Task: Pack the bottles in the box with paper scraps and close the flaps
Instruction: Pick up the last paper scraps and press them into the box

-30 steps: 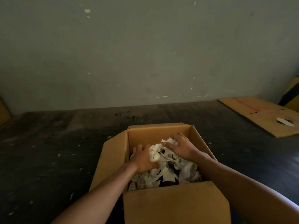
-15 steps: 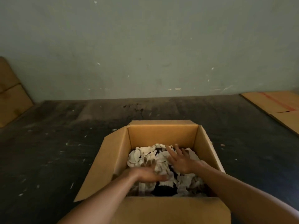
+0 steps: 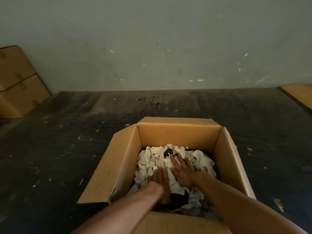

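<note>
An open cardboard box (image 3: 179, 134) stands on the dark floor in front of me, all its flaps spread outward. White paper scraps (image 3: 152, 159) fill its inside, with dark shapes showing through gaps; the bottles themselves are hidden under the paper. My left hand (image 3: 161, 181) lies flat on the scraps near the box's middle, fingers pointing away from me. My right hand (image 3: 183, 173) lies flat just beside it to the right, fingers spread on the paper. Neither hand holds anything.
Closed cardboard boxes (image 3: 16, 83) are stacked against the wall at the far left. A flat sheet of cardboard (image 3: 300, 97) lies on the floor at the far right. Small paper bits dot the dark floor (image 3: 67, 141). A grey wall stands behind.
Both hands have gone from gripping a clump of scraps at the far side to lying flat on the paper nearer me. The view has shifted left.
</note>
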`<control>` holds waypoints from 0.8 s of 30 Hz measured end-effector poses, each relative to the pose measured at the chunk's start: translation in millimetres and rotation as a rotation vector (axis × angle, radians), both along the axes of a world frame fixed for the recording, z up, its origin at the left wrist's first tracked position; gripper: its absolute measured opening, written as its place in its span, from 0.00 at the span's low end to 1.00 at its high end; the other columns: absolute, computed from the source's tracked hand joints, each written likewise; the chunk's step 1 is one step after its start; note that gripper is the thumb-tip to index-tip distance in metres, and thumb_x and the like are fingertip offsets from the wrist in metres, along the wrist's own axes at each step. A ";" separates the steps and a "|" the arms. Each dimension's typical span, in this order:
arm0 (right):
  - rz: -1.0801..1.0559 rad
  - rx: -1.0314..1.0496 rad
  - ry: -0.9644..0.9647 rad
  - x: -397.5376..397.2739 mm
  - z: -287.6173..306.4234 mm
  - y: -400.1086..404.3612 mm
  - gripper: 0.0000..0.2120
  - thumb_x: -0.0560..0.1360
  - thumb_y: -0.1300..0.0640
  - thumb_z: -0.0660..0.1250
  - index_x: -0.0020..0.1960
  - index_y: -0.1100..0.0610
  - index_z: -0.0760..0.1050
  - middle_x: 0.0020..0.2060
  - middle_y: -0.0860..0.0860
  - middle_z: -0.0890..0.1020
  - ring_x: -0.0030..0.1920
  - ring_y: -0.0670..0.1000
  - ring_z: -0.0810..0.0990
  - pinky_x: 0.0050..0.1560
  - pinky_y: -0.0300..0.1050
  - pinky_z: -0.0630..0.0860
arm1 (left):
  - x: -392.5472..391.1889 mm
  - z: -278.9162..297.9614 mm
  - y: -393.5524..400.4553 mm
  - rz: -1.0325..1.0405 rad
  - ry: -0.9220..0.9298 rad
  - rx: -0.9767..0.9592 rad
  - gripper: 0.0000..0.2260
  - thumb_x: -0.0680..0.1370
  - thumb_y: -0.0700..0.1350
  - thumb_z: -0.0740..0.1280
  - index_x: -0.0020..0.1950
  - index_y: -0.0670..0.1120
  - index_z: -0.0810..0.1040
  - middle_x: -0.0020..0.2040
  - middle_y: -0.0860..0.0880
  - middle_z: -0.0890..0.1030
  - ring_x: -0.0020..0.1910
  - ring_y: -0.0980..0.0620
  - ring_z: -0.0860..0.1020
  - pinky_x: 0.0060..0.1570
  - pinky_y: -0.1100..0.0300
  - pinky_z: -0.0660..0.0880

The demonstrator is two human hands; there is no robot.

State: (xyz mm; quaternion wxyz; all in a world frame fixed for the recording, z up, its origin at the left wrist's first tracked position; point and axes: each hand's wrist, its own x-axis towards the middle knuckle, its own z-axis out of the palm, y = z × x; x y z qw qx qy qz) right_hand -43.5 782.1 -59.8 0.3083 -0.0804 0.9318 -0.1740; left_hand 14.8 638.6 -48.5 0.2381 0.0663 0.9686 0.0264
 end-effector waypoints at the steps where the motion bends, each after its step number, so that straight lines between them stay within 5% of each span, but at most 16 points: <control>1: 0.026 0.010 0.014 0.5 5.1 -1.4 0.28 0.81 0.41 0.39 0.77 0.40 0.31 0.77 0.48 0.31 0.76 0.56 0.28 0.75 0.65 0.38 | 0.1 -5.4 0.1 0.006 0.113 0.059 0.54 0.73 0.71 0.60 0.78 0.39 0.34 0.80 0.35 0.51 0.79 0.37 0.53 0.74 0.41 0.53; 3: 0.060 0.009 0.010 4.0 11.7 -3.1 0.27 0.83 0.44 0.40 0.79 0.45 0.35 0.78 0.50 0.31 0.76 0.58 0.28 0.76 0.62 0.36 | -1.1 -2.9 1.5 0.010 0.160 0.034 0.55 0.69 0.74 0.57 0.79 0.39 0.35 0.76 0.31 0.62 0.74 0.33 0.64 0.69 0.39 0.63; 4: 0.053 -0.004 0.004 6.6 16.4 -3.0 0.29 0.82 0.40 0.38 0.79 0.45 0.34 0.78 0.51 0.31 0.76 0.58 0.29 0.76 0.62 0.36 | -2.5 5.6 0.0 -0.035 0.157 -0.004 0.55 0.70 0.74 0.58 0.79 0.40 0.35 0.78 0.33 0.59 0.76 0.34 0.61 0.71 0.39 0.61; 6: 0.026 0.004 0.027 8.0 27.5 1.9 0.34 0.76 0.31 0.33 0.78 0.43 0.32 0.78 0.52 0.32 0.77 0.59 0.31 0.76 0.62 0.38 | -8.7 25.6 -5.7 -0.142 -0.074 -0.101 0.54 0.72 0.73 0.61 0.78 0.46 0.30 0.81 0.43 0.38 0.79 0.36 0.41 0.75 0.37 0.46; 8: 0.048 -0.002 0.068 12.3 49.4 8.3 0.29 0.82 0.38 0.39 0.77 0.42 0.31 0.78 0.53 0.34 0.78 0.59 0.33 0.76 0.61 0.38 | -14.7 51.7 -14.0 -0.176 -0.276 -0.060 0.53 0.72 0.72 0.63 0.78 0.52 0.29 0.77 0.50 0.27 0.77 0.38 0.32 0.75 0.37 0.41; 12: 0.027 0.003 0.133 30.3 91.0 28.5 0.31 0.84 0.44 0.49 0.79 0.43 0.35 0.79 0.55 0.35 0.78 0.64 0.38 0.76 0.60 0.42 | -4.2 95.6 -35.6 -0.189 -0.170 0.181 0.39 0.79 0.67 0.58 0.81 0.54 0.43 0.81 0.49 0.37 0.80 0.43 0.46 0.77 0.43 0.53; 15: 0.102 0.185 -0.022 58.2 100.7 38.8 0.36 0.83 0.42 0.51 0.78 0.46 0.30 0.78 0.54 0.31 0.78 0.62 0.38 0.77 0.61 0.42 | 10.7 105.9 -40.2 -0.267 -0.244 0.189 0.33 0.81 0.66 0.51 0.81 0.49 0.51 0.82 0.48 0.52 0.79 0.47 0.55 0.77 0.49 0.55; 20: 0.210 0.242 -0.185 91.4 101.4 23.8 0.36 0.81 0.42 0.57 0.81 0.52 0.45 0.79 0.57 0.54 0.78 0.59 0.56 0.75 0.54 0.57 | 13.1 80.4 -36.9 -0.340 -0.355 0.093 0.37 0.80 0.68 0.49 0.82 0.49 0.45 0.82 0.49 0.48 0.80 0.47 0.53 0.77 0.52 0.53; 24: 0.179 0.193 -0.248 91.1 93.3 18.8 0.30 0.82 0.45 0.55 0.80 0.54 0.51 0.79 0.56 0.58 0.77 0.57 0.59 0.75 0.53 0.58 | 11.4 63.7 -35.9 -0.323 -0.361 0.085 0.37 0.81 0.66 0.51 0.81 0.46 0.41 0.82 0.48 0.43 0.80 0.46 0.49 0.77 0.52 0.50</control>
